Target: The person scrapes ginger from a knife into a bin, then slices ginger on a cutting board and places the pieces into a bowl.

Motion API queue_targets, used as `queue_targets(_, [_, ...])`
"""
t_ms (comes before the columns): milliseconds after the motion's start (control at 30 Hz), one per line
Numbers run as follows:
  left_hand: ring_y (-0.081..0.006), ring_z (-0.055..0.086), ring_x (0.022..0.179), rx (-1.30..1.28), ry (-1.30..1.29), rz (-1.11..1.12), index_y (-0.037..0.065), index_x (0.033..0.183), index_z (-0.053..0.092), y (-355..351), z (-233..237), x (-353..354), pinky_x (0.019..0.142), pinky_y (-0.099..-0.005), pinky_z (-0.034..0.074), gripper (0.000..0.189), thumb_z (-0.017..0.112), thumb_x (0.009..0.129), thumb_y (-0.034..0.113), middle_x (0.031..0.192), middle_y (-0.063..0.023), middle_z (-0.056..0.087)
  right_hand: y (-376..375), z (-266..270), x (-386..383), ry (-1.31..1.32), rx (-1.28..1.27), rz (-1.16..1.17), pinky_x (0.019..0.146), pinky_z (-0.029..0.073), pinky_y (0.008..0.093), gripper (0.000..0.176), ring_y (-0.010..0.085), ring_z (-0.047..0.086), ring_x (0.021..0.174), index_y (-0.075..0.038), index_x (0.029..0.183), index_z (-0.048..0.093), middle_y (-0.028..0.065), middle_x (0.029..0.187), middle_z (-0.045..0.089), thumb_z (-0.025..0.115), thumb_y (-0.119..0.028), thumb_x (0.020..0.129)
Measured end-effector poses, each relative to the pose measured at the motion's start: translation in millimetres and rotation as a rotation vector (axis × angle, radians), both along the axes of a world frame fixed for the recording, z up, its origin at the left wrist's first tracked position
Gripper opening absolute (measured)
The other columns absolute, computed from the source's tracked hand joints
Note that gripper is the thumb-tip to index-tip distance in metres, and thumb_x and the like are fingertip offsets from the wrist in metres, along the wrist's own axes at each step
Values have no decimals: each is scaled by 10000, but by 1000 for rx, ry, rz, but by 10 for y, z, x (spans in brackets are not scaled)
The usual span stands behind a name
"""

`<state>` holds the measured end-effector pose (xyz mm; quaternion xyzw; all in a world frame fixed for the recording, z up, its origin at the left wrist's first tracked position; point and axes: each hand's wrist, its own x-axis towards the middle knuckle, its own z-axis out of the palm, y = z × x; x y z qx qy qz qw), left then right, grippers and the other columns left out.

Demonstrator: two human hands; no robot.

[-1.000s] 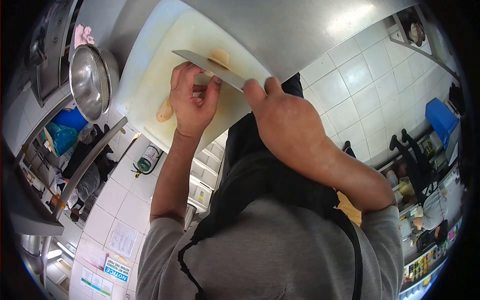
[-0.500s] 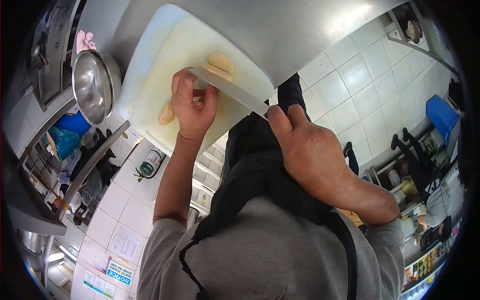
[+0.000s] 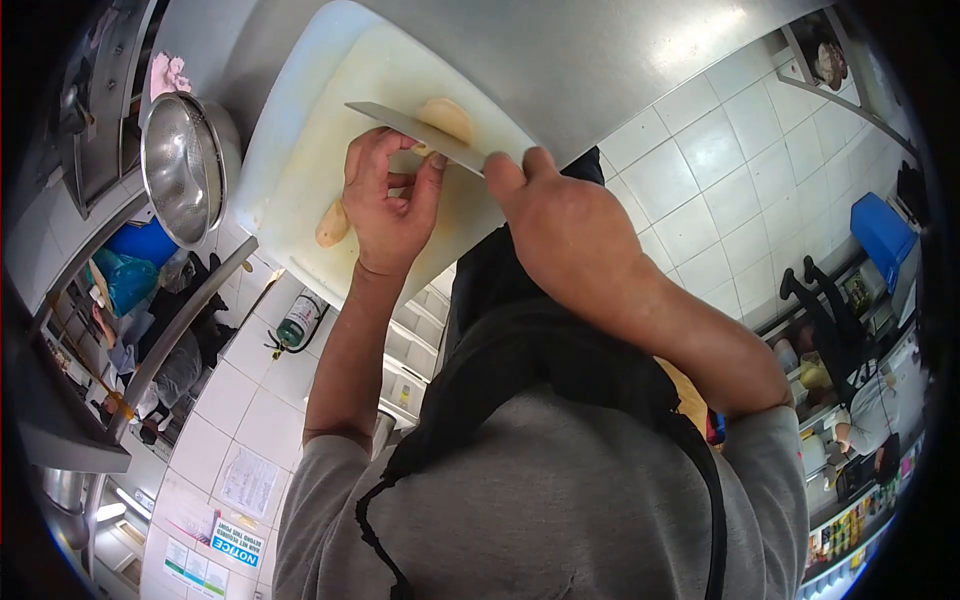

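Head view, monitored from my end. Left hand (image 3: 393,222): fingers curled, fingertips and thumb narrow on a pale piece (image 3: 421,150). Only a sliver of that piece shows between fingers and blade, so I cannot make out its full shape. Right hand (image 3: 575,215): fingers closed on the knife (image 3: 420,132); handle hidden by the fist, so I cannot read the grip in detail. Blade slants across the piece; whether its edge touches the board I cannot tell.

Beyond the blade, a pale slice (image 3: 448,117) lies on the cutting board (image 3: 290,170), its near edge covered by the knife. Nearer the person, left of the wrist, a rounded chunk (image 3: 332,226) rests on the board, its right side just beside the left hand. Kind of food: uncertain to me.

Board sits on the steel bench (image 3: 600,60); left forearm covers part of its near edge. Metal strainer (image 3: 182,168) stands left of the board, contents unclear. Far-left co-worker (image 3: 180,375) is partly blocked by a rail (image 3: 180,345).
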<state>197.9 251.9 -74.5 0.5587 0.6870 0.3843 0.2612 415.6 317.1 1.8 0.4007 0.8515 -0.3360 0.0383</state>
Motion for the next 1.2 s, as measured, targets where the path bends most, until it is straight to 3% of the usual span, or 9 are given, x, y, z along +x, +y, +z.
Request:
queue_targets(267, [-281, 715, 1095, -17, 37, 11, 2, 1216, 653, -44, -12, -39, 635, -291, 700, 375, 810, 878, -42, 1260, -163, 678, -65, 481, 257, -1, -111, -6, 588, 615, 478, 333, 379, 737, 695, -22, 1279, 538, 185, 1015, 634, 612, -5, 955])
queue_targets(333, [-288, 721, 1081, -44, 43, 8, -3, 1212, 652, -43, -29, -34, 643, -294, 703, 379, 805, 868, -47, 1269, -175, 671, -105, 551, 320, -88, -46, 38, 548, 622, 383, 327, 281, 762, 656, 17, 1243, 536, 181, 971, 659, 667, -77, 959])
queue_targets(467, [-300, 723, 1082, -14, 14, 4, -9, 1217, 644, -64, -84, -53, 668, -305, 714, 390, 798, 862, -54, 1298, -206, 652, -141, 493, 348, -85, -50, 23, 547, 623, 384, 362, 273, 757, 644, 25, 1279, 533, 185, 979, 658, 669, -80, 960])
queue_targets(633, [-308, 710, 1125, -17, 1, -5, -9, 1222, 639, -57, -80, -65, 677, -310, 720, 395, 795, 863, -60, 1314, -211, 651, -122, 350, 259, -36, -100, -18, 583, 616, 465, 348, 363, 735, 681, -26, 1288, 528, 179, 1007, 627, 624, -13, 954])
queue_targets(833, [-292, 697, 1167, -16, -4, -2, -3, 1250, 650, -40, -53, -39, 692, -303, 724, 409, 793, 872, -65, 1327, -195, 657, -124, 347, 230, -32, -115, -41, 593, 617, 470, 344, 378, 729, 677, -21, 1278, 530, 188, 1008, 629, 621, -10, 947])
queue_targets(933, [-279, 697, 1170, -21, -20, 22, 6, 1258, 658, -51, -47, -25, 693, -302, 722, 412, 795, 875, -60, 1315, -182, 663, -164, 453, 293, -105, -55, -3, 550, 618, 390, 279, 303, 763, 663, 1, 1193, 561, 187, 966, 669, 664, -68, 942])
queue_targets(1067, [-260, 694, 1176, -15, -40, 36, 12, 1252, 660, -29, -37, -15, 680, -296, 715, 403, 818, 885, -35, 1288, -167, 673, -153, 344, 238, -91, -33, 2, 554, 620, 393, 267, 307, 766, 668, -5, 1187, 559, 187, 965, 669, 659, -72, 949])
queue_targets(1133, [-254, 693, 1175, -13, -40, 30, 15, 1249, 660, -20, -17, -12, 671, -293, 711, 398, 827, 889, -26, 1278, -161, 677, -148, 220, 162, -39, -92, -37, 597, 621, 481, 330, 396, 732, 689, -7, 1267, 533, 203, 1019, 638, 609, -10, 947])
queue_targets(1200, [-249, 693, 1152, 1, -15, 21, 23, 1239, 661, -8, -1, 15, 660, -293, 704, 386, 834, 897, -16, 1273, -150, 681, -117, 21, 32, -13, -59, -39, 591, 620, 477, 316, 392, 735, 688, -5, 1252, 537, 204, 1010, 643, 612, -16, 946])
